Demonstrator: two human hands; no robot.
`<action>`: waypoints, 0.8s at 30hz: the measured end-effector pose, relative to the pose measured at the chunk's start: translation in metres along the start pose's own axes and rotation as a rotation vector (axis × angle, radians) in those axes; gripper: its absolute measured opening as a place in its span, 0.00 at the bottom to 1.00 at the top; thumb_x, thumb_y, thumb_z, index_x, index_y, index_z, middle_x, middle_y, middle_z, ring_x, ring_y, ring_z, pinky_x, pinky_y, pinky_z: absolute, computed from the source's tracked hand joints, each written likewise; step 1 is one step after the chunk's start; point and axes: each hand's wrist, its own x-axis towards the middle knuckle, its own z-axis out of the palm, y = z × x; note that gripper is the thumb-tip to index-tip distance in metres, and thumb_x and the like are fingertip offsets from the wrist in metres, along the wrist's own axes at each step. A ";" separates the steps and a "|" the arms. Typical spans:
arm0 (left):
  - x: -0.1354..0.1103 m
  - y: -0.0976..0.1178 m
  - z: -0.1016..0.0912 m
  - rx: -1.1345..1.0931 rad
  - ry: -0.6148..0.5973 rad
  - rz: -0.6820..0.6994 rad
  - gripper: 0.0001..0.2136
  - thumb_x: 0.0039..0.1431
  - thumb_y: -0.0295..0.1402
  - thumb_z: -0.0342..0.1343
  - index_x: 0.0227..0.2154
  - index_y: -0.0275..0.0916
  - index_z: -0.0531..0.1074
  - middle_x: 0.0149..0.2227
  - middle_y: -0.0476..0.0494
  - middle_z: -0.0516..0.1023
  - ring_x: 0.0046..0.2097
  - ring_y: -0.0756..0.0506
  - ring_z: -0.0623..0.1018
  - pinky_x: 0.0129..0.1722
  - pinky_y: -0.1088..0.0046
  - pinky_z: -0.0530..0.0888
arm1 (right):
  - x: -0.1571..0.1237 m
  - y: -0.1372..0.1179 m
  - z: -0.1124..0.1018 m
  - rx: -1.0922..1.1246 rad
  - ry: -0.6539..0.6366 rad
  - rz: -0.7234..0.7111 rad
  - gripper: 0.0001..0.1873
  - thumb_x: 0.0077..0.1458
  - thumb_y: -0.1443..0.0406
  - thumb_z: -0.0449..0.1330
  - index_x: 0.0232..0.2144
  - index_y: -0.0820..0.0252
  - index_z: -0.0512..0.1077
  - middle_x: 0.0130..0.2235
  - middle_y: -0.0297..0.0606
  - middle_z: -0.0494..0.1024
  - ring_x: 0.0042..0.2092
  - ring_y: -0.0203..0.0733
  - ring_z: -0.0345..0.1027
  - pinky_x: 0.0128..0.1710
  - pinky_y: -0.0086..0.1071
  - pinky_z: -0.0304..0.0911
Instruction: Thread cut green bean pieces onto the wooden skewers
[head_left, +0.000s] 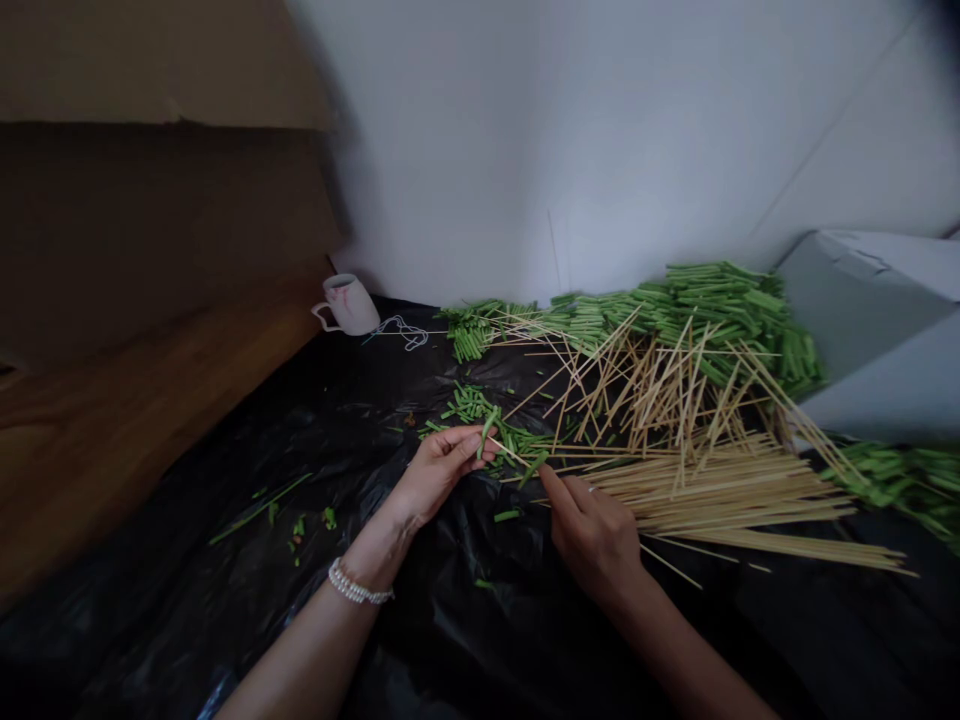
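A thin bamboo skewer [507,452] spans the gap between my two hands. My left hand [439,470] is closed in a pinch at its left end, where a curved green stem piece [488,432] sits at the fingertips. My right hand [596,525], back upward, has its fingers closed at a second short green stem piece [533,468] at the skewer's other end. Whether the skewer passes through that piece is too small to tell. Just behind my hands lies a loose pile of cut green stems [469,402].
Bare skewers [720,490] lie bundled at right, with more scattered [660,395] behind them. Stacked green stem bundles [720,300] line the wall. A white mug [350,304] and string [409,330] stand at back left. A pale box [877,330] is at right. Black plastic sheeting [315,590] covers the surface.
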 end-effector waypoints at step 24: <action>0.001 -0.001 0.003 0.024 0.065 -0.015 0.14 0.47 0.37 0.69 0.36 0.35 0.80 0.34 0.41 0.82 0.32 0.51 0.75 0.35 0.76 0.70 | -0.003 -0.001 0.002 0.007 -0.039 -0.006 0.17 0.56 0.76 0.51 0.46 0.66 0.73 0.25 0.33 0.71 0.26 0.35 0.61 0.27 0.33 0.52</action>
